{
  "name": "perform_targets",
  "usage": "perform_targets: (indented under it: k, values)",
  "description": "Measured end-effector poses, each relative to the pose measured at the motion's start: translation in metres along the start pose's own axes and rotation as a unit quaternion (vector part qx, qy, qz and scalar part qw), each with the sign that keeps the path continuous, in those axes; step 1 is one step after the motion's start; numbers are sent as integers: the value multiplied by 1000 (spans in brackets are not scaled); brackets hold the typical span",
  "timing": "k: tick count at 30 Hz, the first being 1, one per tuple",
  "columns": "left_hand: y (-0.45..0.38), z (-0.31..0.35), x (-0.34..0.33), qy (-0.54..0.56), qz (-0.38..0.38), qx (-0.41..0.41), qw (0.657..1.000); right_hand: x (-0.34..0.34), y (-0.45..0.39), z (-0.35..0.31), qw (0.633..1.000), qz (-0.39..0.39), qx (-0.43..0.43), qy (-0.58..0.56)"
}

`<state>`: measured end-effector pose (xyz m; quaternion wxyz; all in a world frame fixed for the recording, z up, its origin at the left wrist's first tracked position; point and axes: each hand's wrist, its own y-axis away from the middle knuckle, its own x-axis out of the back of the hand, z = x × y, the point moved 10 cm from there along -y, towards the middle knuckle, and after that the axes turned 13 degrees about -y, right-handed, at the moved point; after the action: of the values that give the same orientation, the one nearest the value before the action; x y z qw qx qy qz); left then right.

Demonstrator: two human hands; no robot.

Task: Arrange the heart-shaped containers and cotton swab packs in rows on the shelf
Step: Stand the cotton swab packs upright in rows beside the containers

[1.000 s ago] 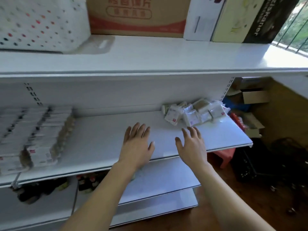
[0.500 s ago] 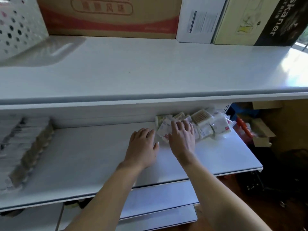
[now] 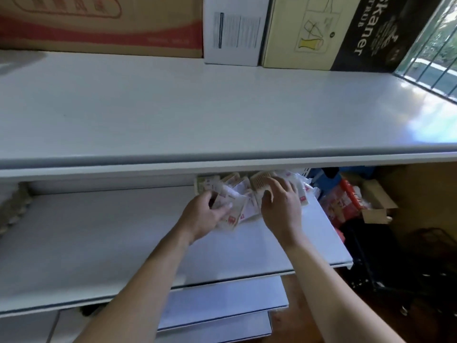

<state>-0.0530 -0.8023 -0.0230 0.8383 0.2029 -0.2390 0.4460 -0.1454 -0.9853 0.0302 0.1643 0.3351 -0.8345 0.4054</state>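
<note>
A loose heap of clear cotton swab packs with white and red labels lies at the back right of the middle shelf, partly hidden under the upper shelf's edge. My left hand grips one pack at the heap's front left, thumb on top. My right hand reaches into the heap's right side, its fingers curled over the packs there. Beside my right fingers lies a heart-shaped container of swabs.
The white upper shelf juts out over the heap and carries cardboard boxes at its back. Rows of stacked packs sit at the middle shelf's far left. Boxes and red bags crowd the floor to the right.
Both hands moved from the bare shelf front up and right into the heap. My left hand has taken hold of a pack. The view has come closer and tilted down.
</note>
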Motion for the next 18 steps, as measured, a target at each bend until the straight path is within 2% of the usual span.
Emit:
perform_targets:
  k: [2, 5, 8, 10, 13, 16, 18]
  values:
    - [5, 4, -9, 56, 12, 28, 998, -7, -13, 23, 990, -59, 6, 128]
    - [10, 8, -19, 89, 44, 65, 993, -27, -20, 50, 965, -156, 23, 210]
    - [11, 3, -28, 137, 86, 111, 981, -19, -25, 48, 958, -147, 70, 236]
    - [13, 3, -37, 174, 98, 129, 971, 0, -22, 35, 967, -105, 109, 207]
    - [15, 12, -52, 245, 105, 144, 953, 25, -1, 11, 985, -66, 147, 60]
    - [14, 35, -67, 327, 88, 116, 934, 22, 37, -10, 969, -104, 216, -53]
    - [15, 37, -66, 318, 114, 106, 935, 21, 43, -7, 961, -132, 220, -105]
